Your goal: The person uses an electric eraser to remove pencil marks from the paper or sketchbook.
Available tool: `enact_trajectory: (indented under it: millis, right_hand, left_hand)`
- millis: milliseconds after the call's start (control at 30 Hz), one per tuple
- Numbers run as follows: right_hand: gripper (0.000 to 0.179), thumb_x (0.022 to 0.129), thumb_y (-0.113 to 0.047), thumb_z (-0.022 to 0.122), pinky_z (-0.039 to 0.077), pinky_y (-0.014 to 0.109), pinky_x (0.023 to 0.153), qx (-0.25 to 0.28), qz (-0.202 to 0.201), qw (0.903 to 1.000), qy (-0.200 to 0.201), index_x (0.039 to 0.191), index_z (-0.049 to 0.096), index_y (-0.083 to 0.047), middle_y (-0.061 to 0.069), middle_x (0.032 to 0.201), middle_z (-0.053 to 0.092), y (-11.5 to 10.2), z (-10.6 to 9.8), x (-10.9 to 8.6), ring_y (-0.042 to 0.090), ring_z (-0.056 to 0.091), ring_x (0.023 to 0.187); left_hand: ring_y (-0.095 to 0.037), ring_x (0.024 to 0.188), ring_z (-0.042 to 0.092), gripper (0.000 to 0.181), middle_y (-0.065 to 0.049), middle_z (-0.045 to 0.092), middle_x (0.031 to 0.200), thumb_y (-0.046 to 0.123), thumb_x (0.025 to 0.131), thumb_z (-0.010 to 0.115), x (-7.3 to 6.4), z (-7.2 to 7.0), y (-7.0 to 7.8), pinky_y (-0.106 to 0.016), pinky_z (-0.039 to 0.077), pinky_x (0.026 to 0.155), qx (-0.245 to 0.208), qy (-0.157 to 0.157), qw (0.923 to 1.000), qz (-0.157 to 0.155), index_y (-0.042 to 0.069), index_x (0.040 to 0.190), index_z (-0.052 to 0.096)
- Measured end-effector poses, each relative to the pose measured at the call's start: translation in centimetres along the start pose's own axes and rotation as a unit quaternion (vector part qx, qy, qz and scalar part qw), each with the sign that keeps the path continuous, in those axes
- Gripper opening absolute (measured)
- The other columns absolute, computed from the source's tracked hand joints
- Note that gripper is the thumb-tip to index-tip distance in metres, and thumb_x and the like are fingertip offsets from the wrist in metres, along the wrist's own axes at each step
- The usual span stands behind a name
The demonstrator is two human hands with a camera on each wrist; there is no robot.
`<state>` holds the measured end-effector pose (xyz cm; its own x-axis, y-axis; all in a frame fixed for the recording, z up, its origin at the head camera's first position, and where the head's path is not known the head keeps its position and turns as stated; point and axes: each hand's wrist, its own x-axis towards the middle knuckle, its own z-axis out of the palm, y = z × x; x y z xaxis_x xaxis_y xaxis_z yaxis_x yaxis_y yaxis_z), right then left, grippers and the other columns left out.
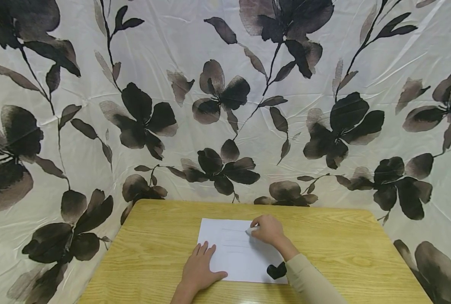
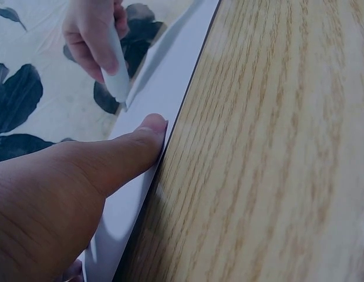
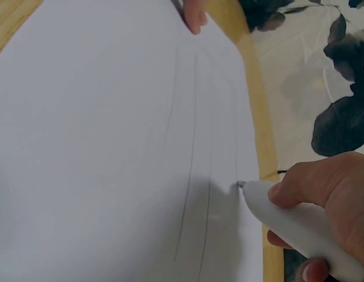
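A white sheet of paper lies on the table, with several thin, roughly parallel lines on it. My left hand rests spread on the paper's left side, its thumb at the near edge. My right hand pinches a thick white pen-shaped tool near the far right of the sheet. The tool's small grey tip touches the paper at one of the lines, in the right wrist view. Whether the lines are drawn or cut I cannot tell. A black heart shape shows at the near right corner, partly hidden by the sleeve.
The wood-grain table has rounded far corners. Behind it hangs a pale cloth with dark flowers, which also reaches down both sides. A beige sleeve covers the right forearm.
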<state>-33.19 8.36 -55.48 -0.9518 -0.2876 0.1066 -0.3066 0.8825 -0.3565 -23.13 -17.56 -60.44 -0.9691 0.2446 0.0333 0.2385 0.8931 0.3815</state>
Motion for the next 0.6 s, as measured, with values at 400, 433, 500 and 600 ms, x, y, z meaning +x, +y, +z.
enact_trajectory:
  millis: [400, 433, 500, 600]
  right_hand:
    - [0.012, 0.075, -0.022, 0.077, 0.045, 0.026, 0.048, 0.006, -0.001, 1.0, 0.0, 0.087, 0.079, -0.021, -0.006, 0.085, 0.071, -0.14, -0.02, 0.13, 0.008, 0.057, 0.066]
    - [0.012, 0.075, -0.022, 0.077, 0.045, 0.026, 0.049, 0.007, 0.0, 1.0, -0.001, 0.087, 0.079, -0.021, -0.006, 0.085, 0.071, -0.19, -0.06, 0.11, 0.009, 0.057, 0.066]
    - [0.012, 0.075, -0.021, 0.077, 0.046, 0.026, 0.05, 0.007, 0.0, 1.0, -0.001, 0.087, 0.079, -0.021, -0.006, 0.085, 0.071, -0.27, -0.12, 0.1, 0.009, 0.057, 0.067]
    - [0.012, 0.075, -0.021, 0.076, 0.046, 0.026, 0.05, 0.007, -0.001, 1.0, 0.0, 0.087, 0.079, -0.02, -0.005, 0.085, 0.071, -0.33, -0.13, 0.1, 0.009, 0.057, 0.066]
  left_hand:
    - [-0.045, 0.136, 0.031, 0.096, -0.024, 0.04, 0.146, 0.071, 0.071, 0.069, 0.27, 0.02, -0.17, -0.058, 0.03, 0.108, 0.007, -0.01, 0.9999, -0.001, 0.005, 0.139, 0.052]
    - [-0.045, 0.136, 0.031, 0.096, -0.024, 0.04, 0.146, 0.07, 0.071, 0.069, 0.26, -0.02, -0.16, -0.058, 0.03, 0.108, 0.006, -0.009, 0.9999, -0.001, 0.005, 0.139, 0.052]
    - [-0.046, 0.136, 0.031, 0.096, -0.024, 0.04, 0.146, 0.07, 0.071, 0.069, 0.23, -0.07, -0.11, -0.058, 0.03, 0.108, 0.004, -0.009, 0.9999, -0.002, 0.005, 0.139, 0.052]
    - [-0.046, 0.136, 0.031, 0.095, -0.024, 0.04, 0.146, 0.069, 0.071, 0.069, 0.23, -0.18, -0.05, -0.059, 0.03, 0.108, 0.002, -0.009, 1.0, -0.001, 0.004, 0.139, 0.052]
